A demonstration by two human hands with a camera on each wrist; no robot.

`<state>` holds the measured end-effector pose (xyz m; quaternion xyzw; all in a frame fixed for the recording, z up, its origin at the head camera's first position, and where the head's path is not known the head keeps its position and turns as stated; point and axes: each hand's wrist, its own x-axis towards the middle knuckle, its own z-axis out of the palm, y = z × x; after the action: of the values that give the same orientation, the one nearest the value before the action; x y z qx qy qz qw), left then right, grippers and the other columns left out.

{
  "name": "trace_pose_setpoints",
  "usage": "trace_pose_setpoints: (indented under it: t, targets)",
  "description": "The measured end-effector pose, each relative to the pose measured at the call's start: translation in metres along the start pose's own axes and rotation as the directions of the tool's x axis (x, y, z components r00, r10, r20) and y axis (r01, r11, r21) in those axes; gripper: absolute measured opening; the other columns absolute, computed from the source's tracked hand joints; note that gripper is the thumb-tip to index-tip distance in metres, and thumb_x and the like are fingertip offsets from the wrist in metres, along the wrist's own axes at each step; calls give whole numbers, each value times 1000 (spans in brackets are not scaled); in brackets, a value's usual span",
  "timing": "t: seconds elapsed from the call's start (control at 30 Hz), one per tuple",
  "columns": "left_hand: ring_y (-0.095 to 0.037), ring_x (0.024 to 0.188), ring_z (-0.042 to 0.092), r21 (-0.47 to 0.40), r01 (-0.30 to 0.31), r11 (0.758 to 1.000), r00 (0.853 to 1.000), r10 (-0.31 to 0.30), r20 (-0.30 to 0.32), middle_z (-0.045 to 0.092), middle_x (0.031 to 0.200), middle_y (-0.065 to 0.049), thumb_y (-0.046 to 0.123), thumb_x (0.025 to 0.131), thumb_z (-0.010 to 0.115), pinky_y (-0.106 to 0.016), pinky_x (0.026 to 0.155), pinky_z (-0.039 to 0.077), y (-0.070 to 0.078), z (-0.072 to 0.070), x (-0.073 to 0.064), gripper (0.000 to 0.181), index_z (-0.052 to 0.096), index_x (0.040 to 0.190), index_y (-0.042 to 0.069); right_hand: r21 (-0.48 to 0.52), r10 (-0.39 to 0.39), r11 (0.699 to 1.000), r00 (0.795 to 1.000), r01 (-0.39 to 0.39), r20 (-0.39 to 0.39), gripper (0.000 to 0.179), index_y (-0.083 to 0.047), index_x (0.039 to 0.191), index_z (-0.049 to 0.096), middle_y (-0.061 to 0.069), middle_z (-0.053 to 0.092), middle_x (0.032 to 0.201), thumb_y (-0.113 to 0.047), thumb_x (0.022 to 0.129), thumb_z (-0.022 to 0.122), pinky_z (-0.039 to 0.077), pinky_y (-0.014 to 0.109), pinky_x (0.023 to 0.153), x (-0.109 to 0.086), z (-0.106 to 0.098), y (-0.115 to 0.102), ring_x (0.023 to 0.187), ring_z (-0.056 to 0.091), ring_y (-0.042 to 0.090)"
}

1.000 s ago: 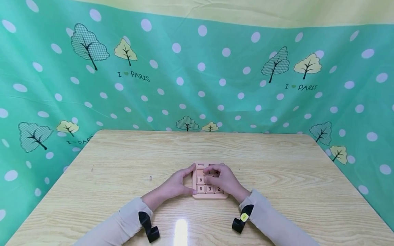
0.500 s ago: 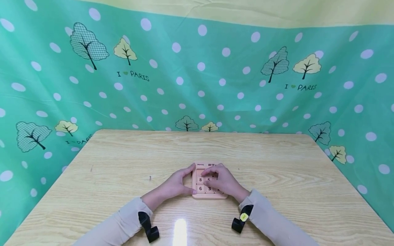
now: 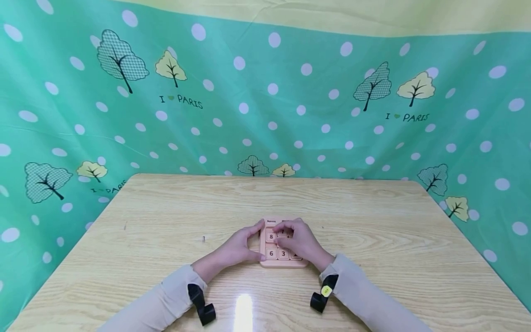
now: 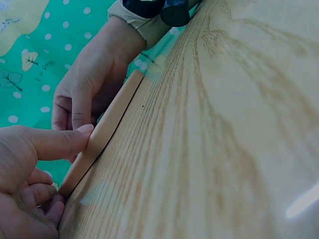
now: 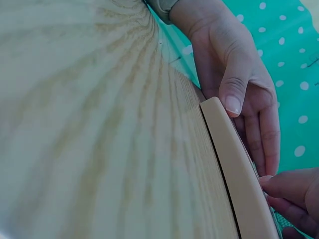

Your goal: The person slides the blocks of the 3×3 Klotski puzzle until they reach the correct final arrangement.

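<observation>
The number puzzle point(image 3: 284, 265) is laid flat on the bench point(image 3: 166, 207), its long axis apparently directed away from the person. Its left side is held by the left hand point(image 3: 237, 247), thumb and forefinger spread to the corners. Tiles are partly covered by the right hand point(image 3: 303, 241), the nearer to the 8 tile point(image 3: 271, 237), found just left of its bent fingers; whether it is pinched cannot be told. Behind, a dotted cloth point(image 3: 286, 97) is hung.

So the puzzle point(image 3: 277, 254) between the fingers point(image 3: 254, 228) is peachy-pink with dark digits point(image 3: 271, 253), pale woodgrain table point(image 3: 166, 221) under them, white-dotted green cloth point(image 3: 286, 92) beyond.
</observation>
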<state>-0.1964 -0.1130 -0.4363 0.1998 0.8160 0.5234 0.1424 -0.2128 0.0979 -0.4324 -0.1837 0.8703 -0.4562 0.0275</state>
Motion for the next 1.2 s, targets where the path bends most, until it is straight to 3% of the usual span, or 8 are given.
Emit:
trace_pose_setpoints:
  t: [0.43,0.67,1.2]
  targets:
    - [-29,142,18,-9,1,1000,1000,-1,11,24,153,-13,11,71,81,-44,116,13,3,1,0,95,25,147,0,18,26,1000,997,-25,-75,20,-13,95,72,-5,68,95,-5,77,75,39,35,85,8,0,-4,93,48,14]
    - [-29,142,18,1,11,1000,1000,-11,7,24,153,-12,12,71,81,-44,116,13,3,1,0,95,25,147,1,33,37,999,996,-35,-86,20,-14,95,72,-4,65,92,-9,77,76,39,31,79,5,1,-1,88,47,14]
    - [-29,142,18,12,1,1000,1000,-1,-8,25,153,-12,11,70,81,-45,116,12,0,1,0,95,26,147,1,51,-7,999,999,6,32,18,-13,95,74,4,57,89,-16,77,77,42,23,71,-31,-3,-7,83,46,16]
